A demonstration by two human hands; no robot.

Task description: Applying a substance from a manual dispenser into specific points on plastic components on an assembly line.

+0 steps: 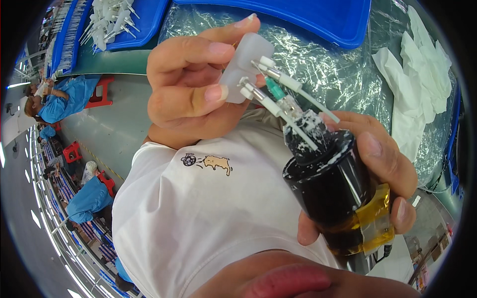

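Note:
My left hand (194, 82) pinches a frosted white plastic block (247, 64) with two rounded lobes between thumb and fingers. Two metal pins (285, 79) with white collars and thin white tubes stick out of the block toward the lower right. In my right hand (380, 159) is a black cylindrical dispenser (328, 184), gripped around its body and tilted up to the left. Amber tape (375, 218) wraps its lower part, and white residue coats its stepped nose. Its green needle tip (275, 88) points between the two pins, close to the block; contact there cannot be made out.
Clear plastic film (318, 74) covers the green table. A blue tray (318, 15) lies at the far side, another blue tray (144, 37) with several white tubed parts at far left. Crumpled white tissues (417, 84) lie on the right. People in blue (89, 198) sit on red stools beyond.

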